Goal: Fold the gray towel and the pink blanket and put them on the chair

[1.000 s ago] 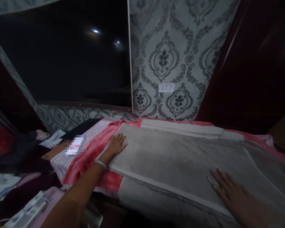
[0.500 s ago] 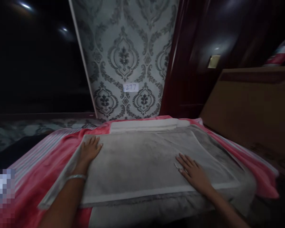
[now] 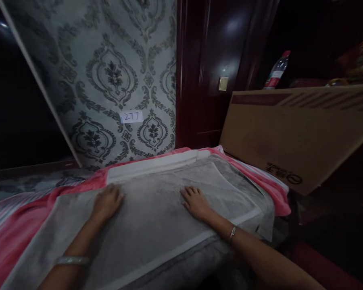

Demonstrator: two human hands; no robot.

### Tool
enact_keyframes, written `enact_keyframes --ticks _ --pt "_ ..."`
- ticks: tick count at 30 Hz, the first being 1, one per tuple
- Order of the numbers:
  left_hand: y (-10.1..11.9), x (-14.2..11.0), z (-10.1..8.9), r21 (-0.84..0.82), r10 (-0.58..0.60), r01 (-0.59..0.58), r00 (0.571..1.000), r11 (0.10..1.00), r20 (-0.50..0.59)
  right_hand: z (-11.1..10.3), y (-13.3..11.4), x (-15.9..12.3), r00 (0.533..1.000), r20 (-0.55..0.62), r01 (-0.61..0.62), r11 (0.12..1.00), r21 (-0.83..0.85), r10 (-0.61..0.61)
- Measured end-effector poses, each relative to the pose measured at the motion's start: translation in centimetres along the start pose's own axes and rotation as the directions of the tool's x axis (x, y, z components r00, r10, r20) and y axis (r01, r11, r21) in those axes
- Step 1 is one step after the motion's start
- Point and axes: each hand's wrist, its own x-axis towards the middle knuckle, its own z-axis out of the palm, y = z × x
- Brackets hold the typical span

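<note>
A grey fabric piece with pale edging (image 3: pixel 151 217) lies spread over a pink blanket (image 3: pixel 27 229). My left hand (image 3: pixel 108 202) rests palm down on the left part of the grey fabric, holding nothing. On its right part lies my right hand (image 3: pixel 196 202), flat with the fingers a little apart. Along the far side of the fabric runs a folded white strip of cloth (image 3: pixel 151 164). More grey cloth (image 3: pixel 254 189) shows beneath the fabric at the right.
A large cardboard box (image 3: pixel 269 133) stands to the right, with a plastic bottle (image 3: pixel 277 71) by its top edge. Behind are a patterned wall (image 3: pixel 115 76) bearing a "277" label (image 3: pixel 132 117), a dark red door (image 3: pixel 211 52) and a dark screen (image 3: pixel 12 100) at left.
The view has turned to the right, so more of the box and bottle shows. My right hand has moved inward and away from me over the fabric, nearer my left hand.
</note>
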Motion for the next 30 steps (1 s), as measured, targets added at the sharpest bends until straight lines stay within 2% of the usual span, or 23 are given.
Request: enact_keyframes --ticks 2,4,6,9,12,14,18,24,28,30 --pt "4.6 1.5 0.8 -0.061 0.167 -0.161 0.980 0.985 0.104 -0.6 1.0 0.6 1.000 -0.020 -0.008 0.997 0.081 0.010" --pt "9.5 2.3 1.9 -0.166 0.358 -0.334 0.923 0.928 0.141 -1.9 3.2 1.4 0.995 -0.058 -0.075 0.987 0.145 0.084" --pt "13.5 2.2 3.2 -0.251 0.511 -0.477 0.855 0.842 0.090 -3.5 6.2 2.4 0.970 -0.116 -0.196 0.969 0.148 0.213" --pt "17.1 1.0 5.4 -0.282 0.599 -0.566 0.800 0.775 0.041 -5.3 10.9 4.2 0.894 -0.197 -0.385 0.914 0.127 0.403" --pt "17.9 -0.1 6.9 -0.250 0.606 -0.579 0.794 0.776 0.040 -5.7 14.6 5.9 0.811 -0.224 -0.524 0.841 0.131 0.540" --pt "17.8 -0.5 7.3 -0.233 0.609 -0.584 0.792 0.778 0.048 -5.5 16.4 7.0 0.785 -0.213 -0.565 0.813 0.143 0.582" --pt "17.5 -0.5 7.3 -0.224 0.619 -0.598 0.785 0.770 0.031 -4.9 18.6 8.8 0.786 -0.182 -0.565 0.806 0.177 0.591" --pt "17.5 -0.5 7.8 -0.233 0.624 -0.605 0.782 0.761 0.007 -4.5 20.6 10.5 0.775 -0.169 -0.578 0.792 0.198 0.608" --pt "17.5 -0.6 8.0 -0.235 0.624 -0.606 0.781 0.760 0.005 -4.7 21.6 11.3 0.766 -0.203 -0.568 0.790 0.230 0.610" --pt "17.5 -0.6 7.9 -0.230 0.625 -0.605 0.781 0.763 0.019 -4.7 21.9 11.4 0.747 -0.238 -0.572 0.782 0.248 0.621"
